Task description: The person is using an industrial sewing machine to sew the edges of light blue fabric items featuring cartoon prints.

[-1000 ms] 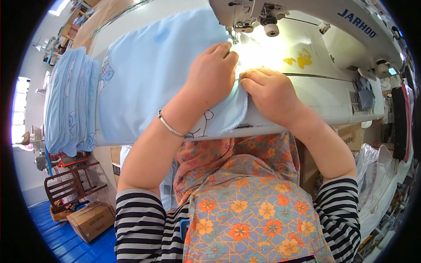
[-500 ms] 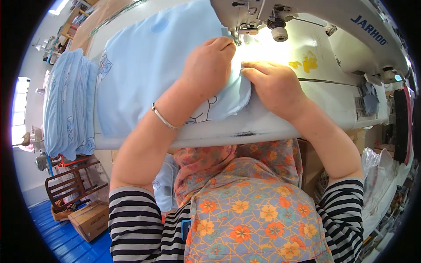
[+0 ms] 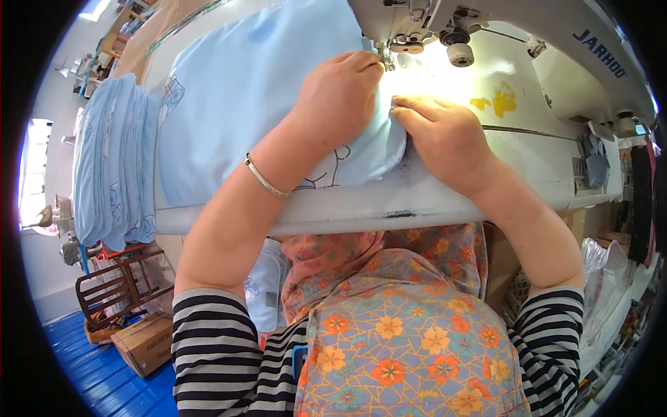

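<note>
1. From here I see light-blue cloth (image 3: 236, 118) spread on the tabletop (image 3: 333, 217), its right edge beside the sewing machine's presser foot (image 3: 388, 61).
2. The left hand (image 3: 337, 97) is curled closed on that edge.
3. Lower down, the right hand (image 3: 450, 142) pinches it.

Right of the right hand (image 3: 450, 137), table (image 3: 535, 158) lies open; sewing machine (image 3: 566, 26) blocks beyond.
</note>
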### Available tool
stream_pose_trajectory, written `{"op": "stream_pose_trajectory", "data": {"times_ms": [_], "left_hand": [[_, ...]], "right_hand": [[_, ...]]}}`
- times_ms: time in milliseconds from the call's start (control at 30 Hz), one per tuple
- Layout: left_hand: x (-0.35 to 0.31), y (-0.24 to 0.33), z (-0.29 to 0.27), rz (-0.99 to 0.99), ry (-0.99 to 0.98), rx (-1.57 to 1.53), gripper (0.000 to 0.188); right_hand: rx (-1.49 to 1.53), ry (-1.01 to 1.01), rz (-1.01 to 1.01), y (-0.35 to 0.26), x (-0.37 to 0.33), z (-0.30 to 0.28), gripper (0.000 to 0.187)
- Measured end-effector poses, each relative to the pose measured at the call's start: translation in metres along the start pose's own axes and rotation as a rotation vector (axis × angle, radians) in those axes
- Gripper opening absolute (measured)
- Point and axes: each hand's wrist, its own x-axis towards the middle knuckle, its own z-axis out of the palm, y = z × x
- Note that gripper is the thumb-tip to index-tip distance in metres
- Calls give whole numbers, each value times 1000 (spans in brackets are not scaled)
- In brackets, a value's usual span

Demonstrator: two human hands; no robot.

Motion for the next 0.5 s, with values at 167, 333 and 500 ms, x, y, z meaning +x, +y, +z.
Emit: {"op": "stream_pose_trajectory", "data": {"times_ms": [167,333,500], "left_hand": [[0,-3,-2,-19,-19,-14,21],[4,-2,-3,-47,-13,-23,21],[18,-3,-12,-141,-234,-3,26]], "right_hand": [[-22,-21,-5,-3,1,2,22],[-18,58,-29,-6,3,9,22],[51,43,-127,-39,4,14,22]]}}
